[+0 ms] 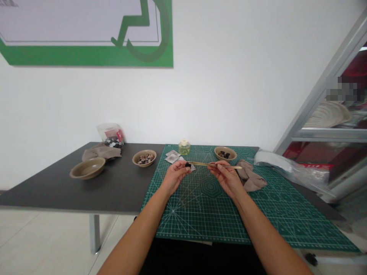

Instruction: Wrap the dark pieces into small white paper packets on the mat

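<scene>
Clamping fingers of left hand (177,173) on dark piece (187,165), those of right hand (226,176) on slender tool (200,164), over green mat (200,214), with bowl (225,157) near far edge.

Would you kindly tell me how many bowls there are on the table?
3: the left bowl in front of a cloth, the middle bowl beside the green mat, and the right bowl towards the mat's back.

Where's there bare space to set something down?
Bare: the green gridded mat between your forearms, and the dark tabletop in front of the leftmost tan bowl. Crowded: the mat's back edge, with silvery square packets, a squat clear jar and a tan bowl of dark pieces.
</scene>
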The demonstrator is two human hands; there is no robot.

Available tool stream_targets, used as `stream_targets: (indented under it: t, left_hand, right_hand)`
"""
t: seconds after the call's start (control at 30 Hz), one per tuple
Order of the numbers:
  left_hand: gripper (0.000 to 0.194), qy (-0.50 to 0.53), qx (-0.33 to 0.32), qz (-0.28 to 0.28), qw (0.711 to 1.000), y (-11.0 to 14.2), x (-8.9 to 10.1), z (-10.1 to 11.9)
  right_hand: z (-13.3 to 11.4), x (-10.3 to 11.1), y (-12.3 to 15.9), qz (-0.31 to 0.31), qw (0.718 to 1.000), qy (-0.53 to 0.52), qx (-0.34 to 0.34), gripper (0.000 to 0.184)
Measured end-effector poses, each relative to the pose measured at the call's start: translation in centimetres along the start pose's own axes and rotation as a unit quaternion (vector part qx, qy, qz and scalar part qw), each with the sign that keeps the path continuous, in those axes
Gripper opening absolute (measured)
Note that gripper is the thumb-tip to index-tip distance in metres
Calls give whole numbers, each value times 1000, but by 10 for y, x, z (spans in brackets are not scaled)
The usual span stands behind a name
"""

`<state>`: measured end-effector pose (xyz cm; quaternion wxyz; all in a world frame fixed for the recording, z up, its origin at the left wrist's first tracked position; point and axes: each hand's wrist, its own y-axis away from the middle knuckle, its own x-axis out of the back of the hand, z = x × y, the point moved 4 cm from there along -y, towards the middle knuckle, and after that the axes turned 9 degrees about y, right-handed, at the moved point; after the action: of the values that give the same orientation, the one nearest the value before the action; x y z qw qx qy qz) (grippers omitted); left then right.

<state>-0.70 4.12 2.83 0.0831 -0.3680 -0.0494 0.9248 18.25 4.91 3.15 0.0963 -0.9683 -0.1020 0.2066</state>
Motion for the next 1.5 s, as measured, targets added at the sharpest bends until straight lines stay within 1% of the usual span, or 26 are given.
stream_targets:
  t: [0.13, 0.27, 0.47, 0.63, 0.73, 0.83, 0.97, 1.13, 1.27, 1.5]
  left_hand:
    - [26, -10, 2, 3, 1000, 0, -1, -1]
    - [24, -48, 3, 4, 999, 0, -2, -3]
    - [24, -106, -23, 19, 994, -1, 3, -3]
    - [23, -151, -32, 16, 988, -3, 4, -3]
    - [21, -161, -42, 23, 986, -2, 4, -2]
    - [19, -188, -53, 30, 980, -2, 4, -1]
    - [19, -224, -54, 18, 973, -4, 4, -1]
    - [16, -254, -54, 29, 965, -4, 8, -1]
    - [14, -276, -64, 32, 958, -4, 8, -1]
    - [11, -351, -81, 36, 932, -4, 11, -2]
  right_hand:
    - [1, -1, 0, 3, 1000, 6, 2, 14]
    - [2, -4, 0, -11, 1000, 11, -4, 15]
    - [-2, 0, 1, 7, 1000, 27, 10, 14]
    - [-1, -4, 3, -22, 998, 50, 3, 13]
    - [-2, -3, 3, -9, 998, 53, 10, 13]
    - [-2, -2, 2, -7, 998, 57, 9, 13]
    - [-1, -2, 2, -25, 997, 68, 7, 13]
    - [-2, 2, 0, -2, 997, 75, 10, 15]
    - [-3, 3, 0, -7, 997, 82, 10, 15]
    - [-4, 4, 0, -9, 995, 101, 22, 14]
